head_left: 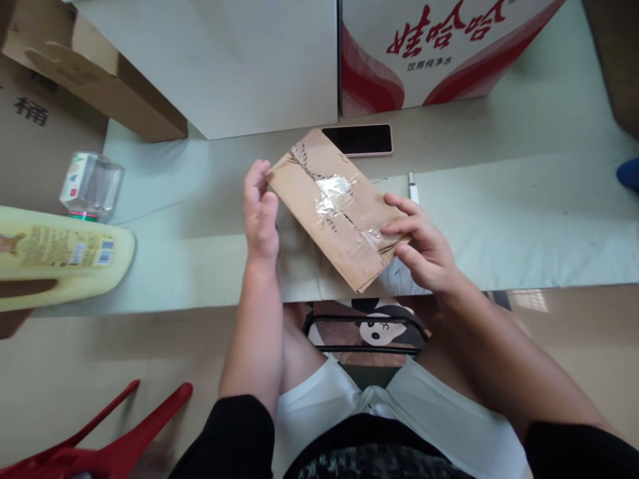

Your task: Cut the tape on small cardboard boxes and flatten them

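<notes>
A small brown cardboard box (pixel 319 226) is held tilted over the table between my two hands. Clear tape runs over a ragged seam on its upper face. My left hand (pixel 261 219) has its fingers curled at the box's far left corner. My right hand (pixel 422 243) grips the near right end, thumb and fingers on the edge and the taped face. Behind the box lies a phone (pixel 372 138) with a dark screen, partly covered by it. A small white stick-like object (pixel 413 188) lies just beyond my right fingers.
Along the back stand a white carton (pixel 239 66) and a red-and-white water carton (pixel 424 53). To the left are a clear bottle (pixel 94 183), a large yellow bottle (pixel 64 259) and a brown carton (pixel 110 80). A red stool (pixel 110 452) is on the floor.
</notes>
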Tool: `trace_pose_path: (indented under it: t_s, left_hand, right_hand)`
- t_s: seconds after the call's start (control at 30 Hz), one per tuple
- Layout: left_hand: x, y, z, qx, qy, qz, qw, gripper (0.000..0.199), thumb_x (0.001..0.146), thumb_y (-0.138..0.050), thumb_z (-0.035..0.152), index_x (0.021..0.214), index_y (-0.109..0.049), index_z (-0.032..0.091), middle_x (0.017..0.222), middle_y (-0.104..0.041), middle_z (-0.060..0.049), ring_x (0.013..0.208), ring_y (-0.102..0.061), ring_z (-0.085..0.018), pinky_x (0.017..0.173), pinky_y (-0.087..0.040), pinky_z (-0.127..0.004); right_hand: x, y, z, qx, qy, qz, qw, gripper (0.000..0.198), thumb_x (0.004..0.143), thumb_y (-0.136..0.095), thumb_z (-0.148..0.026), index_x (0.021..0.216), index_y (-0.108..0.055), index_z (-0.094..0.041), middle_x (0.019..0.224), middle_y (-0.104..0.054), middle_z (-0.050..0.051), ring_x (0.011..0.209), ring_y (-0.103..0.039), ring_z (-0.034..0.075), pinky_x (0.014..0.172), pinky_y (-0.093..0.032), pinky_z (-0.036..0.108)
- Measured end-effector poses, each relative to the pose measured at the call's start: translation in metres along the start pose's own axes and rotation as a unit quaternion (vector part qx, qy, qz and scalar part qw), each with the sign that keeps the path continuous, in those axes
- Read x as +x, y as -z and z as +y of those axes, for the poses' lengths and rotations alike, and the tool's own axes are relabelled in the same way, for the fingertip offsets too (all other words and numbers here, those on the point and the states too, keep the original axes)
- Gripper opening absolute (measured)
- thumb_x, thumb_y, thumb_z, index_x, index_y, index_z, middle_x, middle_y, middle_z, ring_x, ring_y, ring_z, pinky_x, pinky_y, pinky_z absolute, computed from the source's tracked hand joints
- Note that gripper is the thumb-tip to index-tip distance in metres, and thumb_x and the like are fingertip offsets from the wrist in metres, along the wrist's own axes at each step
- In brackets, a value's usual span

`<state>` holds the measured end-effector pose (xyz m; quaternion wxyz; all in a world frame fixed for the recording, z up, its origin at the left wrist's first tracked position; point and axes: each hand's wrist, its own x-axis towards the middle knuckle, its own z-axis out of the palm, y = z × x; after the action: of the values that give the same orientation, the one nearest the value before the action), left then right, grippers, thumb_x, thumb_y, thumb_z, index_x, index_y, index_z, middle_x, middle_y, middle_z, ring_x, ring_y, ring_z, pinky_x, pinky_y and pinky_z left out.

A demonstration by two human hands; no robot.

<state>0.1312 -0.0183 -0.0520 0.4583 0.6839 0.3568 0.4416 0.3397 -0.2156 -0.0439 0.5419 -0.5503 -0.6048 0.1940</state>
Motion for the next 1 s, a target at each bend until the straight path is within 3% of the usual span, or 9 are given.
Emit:
trace_pose_path:
  t_s: [0.07,0.17,0.43,0.57,0.63,0.73,0.83,0.9,1.0]
  left_hand:
    - [-0.006,-0.013,0.002,-0.05,-0.046,-0.015,0.998,0.063,0.079,-0.065,0.074,0.122,-0.057,0.03,0.136,-0.056,-0.009,0.128,-0.055,-0.03,0.107,-0.049,-0.044]
    - [-0.013,-0.028,0.001,-0.083,-0.066,0.015,0.994,0.054,0.079,-0.071,0.064,0.118,-0.055,0.03,0.118,-0.057,-0.006,0.111,-0.058,-0.026,0.102,-0.049,-0.043]
    - [-0.012,-0.028,0.0,-0.07,-0.08,0.023,0.994,0.04,0.08,-0.069,0.047,0.112,-0.052,0.028,0.112,-0.055,-0.005,0.102,-0.056,-0.023,0.096,-0.05,-0.04]
    - [-0.013,-0.027,-0.002,-0.078,-0.086,0.032,0.993,0.037,0.081,-0.066,0.042,0.113,-0.053,0.028,0.113,-0.055,-0.005,0.103,-0.055,-0.023,0.096,-0.049,-0.039]
    - [-0.013,-0.027,-0.003,-0.086,-0.089,0.031,0.992,0.037,0.08,-0.066,0.04,0.113,-0.054,0.028,0.113,-0.056,-0.005,0.103,-0.055,-0.023,0.097,-0.048,-0.04]
    - [-0.012,-0.026,-0.006,-0.087,-0.087,0.027,0.992,0.037,0.079,-0.066,0.04,0.113,-0.055,0.028,0.114,-0.056,-0.005,0.104,-0.055,-0.024,0.098,-0.047,-0.04]
    - [-0.011,-0.026,-0.007,-0.075,-0.076,0.032,0.994,0.039,0.079,-0.067,0.044,0.112,-0.055,0.028,0.111,-0.056,-0.005,0.102,-0.055,-0.024,0.098,-0.047,-0.041]
    - [-0.011,-0.026,-0.007,-0.07,-0.072,0.036,0.994,0.04,0.079,-0.067,0.047,0.112,-0.055,0.028,0.11,-0.056,-0.005,0.1,-0.055,-0.024,0.097,-0.048,-0.041]
    - [-0.011,-0.026,-0.005,-0.068,-0.066,0.037,0.995,0.043,0.079,-0.067,0.051,0.112,-0.054,0.027,0.112,-0.056,-0.006,0.104,-0.055,-0.025,0.098,-0.047,-0.041]
  right_hand:
    - [-0.001,0.002,-0.001,-0.001,-0.003,-0.001,1.0,0.028,0.097,-0.058,-0.048,0.112,-0.068,-0.027,0.153,-0.055,0.007,0.143,-0.052,0.031,0.116,-0.045,0.055]
    - [-0.003,0.005,-0.004,-0.028,-0.022,0.001,0.999,0.028,0.096,-0.058,-0.048,0.109,-0.069,-0.027,0.152,-0.056,0.008,0.142,-0.053,0.033,0.115,-0.046,0.056]
    - [-0.002,0.004,-0.004,-0.067,-0.033,0.008,0.997,0.04,0.092,-0.054,-0.062,0.1,-0.07,-0.026,0.14,-0.062,0.01,0.132,-0.059,0.034,0.109,-0.05,0.056]
    - [-0.002,0.008,0.008,-0.042,-0.086,0.108,0.99,0.058,0.097,-0.028,-0.07,0.112,-0.064,-0.028,0.12,-0.067,0.011,0.106,-0.069,0.026,0.087,-0.058,0.044]
    - [-0.002,0.016,0.017,-0.115,-0.146,0.157,0.97,0.052,0.098,-0.032,-0.065,0.117,-0.062,-0.027,0.11,-0.067,0.01,0.092,-0.068,0.023,0.077,-0.057,0.04]
    - [-0.003,0.027,0.03,-0.316,-0.247,0.099,0.911,0.046,0.085,-0.059,-0.051,0.121,-0.065,-0.022,0.103,-0.068,0.013,0.082,-0.063,0.024,0.073,-0.053,0.042]
    - [-0.004,0.032,0.037,-0.404,-0.296,-0.006,0.865,0.061,0.077,-0.064,-0.041,0.134,-0.061,-0.02,0.09,-0.069,0.011,0.072,-0.058,0.025,0.064,-0.048,0.038]
    - [-0.004,0.031,0.036,-0.398,-0.307,-0.029,0.864,0.066,0.075,-0.063,-0.036,0.14,-0.058,-0.021,0.078,-0.068,0.007,0.063,-0.054,0.022,0.058,-0.043,0.034]
    - [-0.001,0.031,0.031,-0.282,-0.314,-0.005,0.906,0.059,0.075,-0.057,-0.028,0.133,-0.062,-0.023,0.061,-0.059,-0.002,0.051,-0.048,0.016,0.051,-0.036,0.028]
